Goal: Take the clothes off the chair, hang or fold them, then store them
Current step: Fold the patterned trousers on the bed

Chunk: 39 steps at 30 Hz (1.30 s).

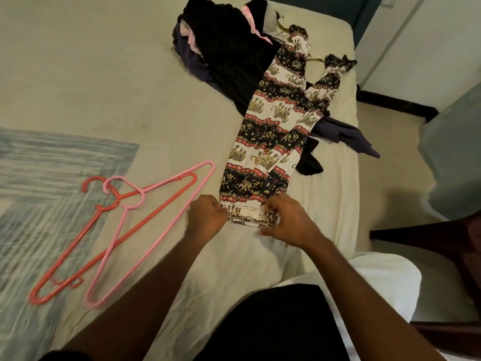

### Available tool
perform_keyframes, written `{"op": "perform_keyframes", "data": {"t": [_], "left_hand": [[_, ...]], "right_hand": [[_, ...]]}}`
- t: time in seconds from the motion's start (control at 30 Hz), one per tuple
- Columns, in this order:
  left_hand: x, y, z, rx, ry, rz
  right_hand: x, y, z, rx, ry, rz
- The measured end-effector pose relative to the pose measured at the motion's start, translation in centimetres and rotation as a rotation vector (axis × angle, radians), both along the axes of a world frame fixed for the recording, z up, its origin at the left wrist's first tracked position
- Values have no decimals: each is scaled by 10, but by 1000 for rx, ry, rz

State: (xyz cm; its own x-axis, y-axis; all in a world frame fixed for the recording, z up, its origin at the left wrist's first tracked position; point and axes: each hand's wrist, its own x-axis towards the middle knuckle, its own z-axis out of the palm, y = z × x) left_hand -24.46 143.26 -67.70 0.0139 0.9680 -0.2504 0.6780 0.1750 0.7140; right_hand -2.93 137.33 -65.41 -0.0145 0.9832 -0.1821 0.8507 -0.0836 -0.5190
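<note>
- Elephant-print trousers (270,142) lie lengthwise on the bed (130,87), legs pointing away.
- Left hand (207,216) grips the waistband's left end, fingers curled tight.
- Right hand (289,221) pinches the waistband's right end.
- Dark clothes pile (221,48) lies beyond the trousers.
- Red hanger (86,243) and pink hanger (145,238) lie left of the trousers.

A cream-sheeted bed (109,82) fills most of the view, with a grey-blue striped cloth (39,178) spread over its left part, a dark wooden furniture edge (421,234) jutting in at right, and a pale wall with a dark skirting board (398,104) beyond.
</note>
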Motion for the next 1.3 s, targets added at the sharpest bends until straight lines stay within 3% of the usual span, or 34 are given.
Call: {"op": "perform_keyframes", "data": {"t": [0.3, 0.57, 0.7, 0.93, 1.13, 1.3], "left_hand": [[12, -21, 3, 275, 341, -169], [19, -21, 5, 170, 230, -14], [29, -23, 8, 164, 232, 22], [11, -4, -14, -6, -23, 191], [7, 4, -11, -43, 8, 74], [-14, -7, 15, -179, 148, -238]], "right_hand": [[2, -5, -10, 83, -99, 78], [1, -7, -14, 96, -87, 85], [4, -11, -19, 136, -199, 42], [4, -5, -19, 87, -158, 149], [10, 0, -11, -34, -149, 226], [-10, -17, -7, -270, -43, 362]]}}
